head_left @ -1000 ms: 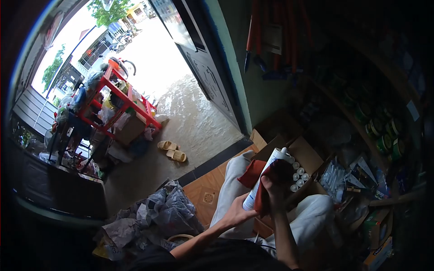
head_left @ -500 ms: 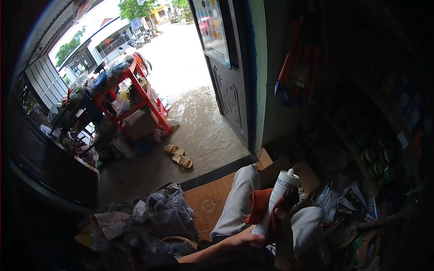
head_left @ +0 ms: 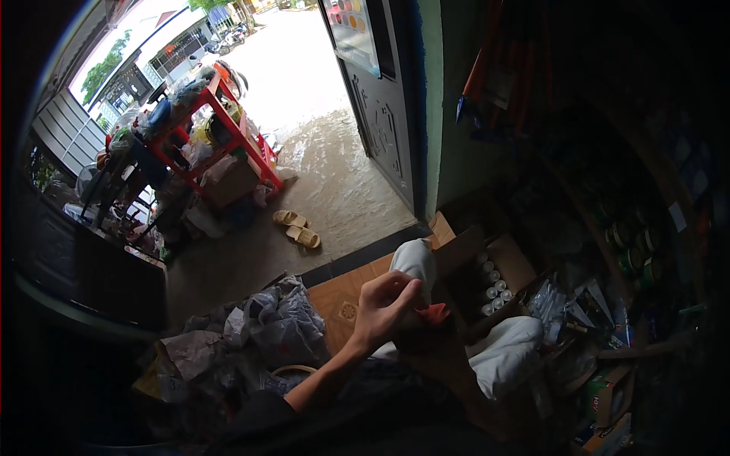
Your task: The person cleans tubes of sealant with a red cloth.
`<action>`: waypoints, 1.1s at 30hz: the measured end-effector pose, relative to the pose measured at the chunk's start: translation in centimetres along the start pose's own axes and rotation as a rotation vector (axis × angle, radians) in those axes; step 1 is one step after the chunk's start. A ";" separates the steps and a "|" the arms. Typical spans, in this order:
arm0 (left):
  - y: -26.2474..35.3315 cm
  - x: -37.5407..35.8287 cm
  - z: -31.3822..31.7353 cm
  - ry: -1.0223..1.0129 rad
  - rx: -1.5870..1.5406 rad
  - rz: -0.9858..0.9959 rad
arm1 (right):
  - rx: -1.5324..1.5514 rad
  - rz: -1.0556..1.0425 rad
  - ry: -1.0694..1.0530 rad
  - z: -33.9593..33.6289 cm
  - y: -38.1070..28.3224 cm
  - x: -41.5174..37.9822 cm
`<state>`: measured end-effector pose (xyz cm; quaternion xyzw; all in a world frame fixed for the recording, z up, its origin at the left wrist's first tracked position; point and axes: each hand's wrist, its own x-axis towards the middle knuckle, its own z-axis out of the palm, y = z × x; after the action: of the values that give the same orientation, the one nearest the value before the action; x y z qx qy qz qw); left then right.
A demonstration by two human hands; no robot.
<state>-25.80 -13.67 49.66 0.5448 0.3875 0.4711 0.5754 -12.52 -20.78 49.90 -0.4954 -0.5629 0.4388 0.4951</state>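
Note:
My left hand (head_left: 386, 304) is raised above my lap, its fingers curled in toward the thumb; what they hold, if anything, is hidden. Close to its fingertips, a piece of red cloth (head_left: 435, 313) pokes out on top of my right hand (head_left: 433, 346). That hand lies in deep shadow, closed around the cloth. The white sealant tube cannot be seen now. Beyond my right knee, an open cardboard box (head_left: 511, 262) holds several white tubes (head_left: 494, 292) standing with their round ends up.
Crumpled plastic bags (head_left: 285, 319) lie to my left on the tiled floor (head_left: 327, 300). Tan slippers (head_left: 298, 229) sit outside the dark doorsill. A red rack (head_left: 243, 140) loaded with goods stands outside. Packaged goods (head_left: 551, 304) crowd my right side.
The white sealant tube has gone from sight. My left hand has risen from the tube's lower end to beside the cloth, and my right hand has lowered. The view has tipped down, showing the box of tubes.

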 end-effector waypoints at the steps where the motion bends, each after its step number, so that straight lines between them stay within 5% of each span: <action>1: 0.4 0.1 0.0 0.005 -0.062 -0.016 | -0.022 -0.019 -0.022 -0.3 -0.3 0.0; 2: 0.6 0.2 0.0 0.016 -0.078 -0.026 | -0.190 -0.178 -0.070 -0.7 1.3 0.0; 5: 1.6 1.1 -0.6 -0.147 -0.116 -0.066 | -0.176 -0.120 -0.359 -0.5 4.3 -1.8; 7: 3.3 1.7 -0.9 -0.204 -0.256 -0.027 | 0.275 0.170 -0.444 -0.6 4.0 -2.8; 11: 5.4 3.8 -1.2 -0.142 -0.753 0.252 | 0.606 0.358 -0.589 -1.4 3.7 -3.6; 15: 4.3 3.7 -0.4 -0.100 -0.429 0.122 | 0.794 0.501 -0.627 -2.4 3.9 -3.2; 17: 4.3 2.9 0.7 -0.090 -0.197 0.013 | 0.671 0.478 -0.524 -2.6 3.3 -2.1; 23: 3.5 0.7 3.4 0.073 0.228 0.113 | -0.102 -0.132 0.121 0.3 2.1 -0.4; 28: 5.4 0.5 1.3 0.040 -0.098 0.056 | 0.047 0.017 -0.113 -0.1 0.7 -1.0; 33: 7.9 3.3 -1.9 -0.159 -0.453 0.353 | 0.328 0.109 -0.431 -1.3 0.0 -2.1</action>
<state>-27.76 -10.27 57.54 0.4968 0.1255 0.5940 0.6202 -11.23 -22.87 49.84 -0.3334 -0.5493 0.6453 0.4132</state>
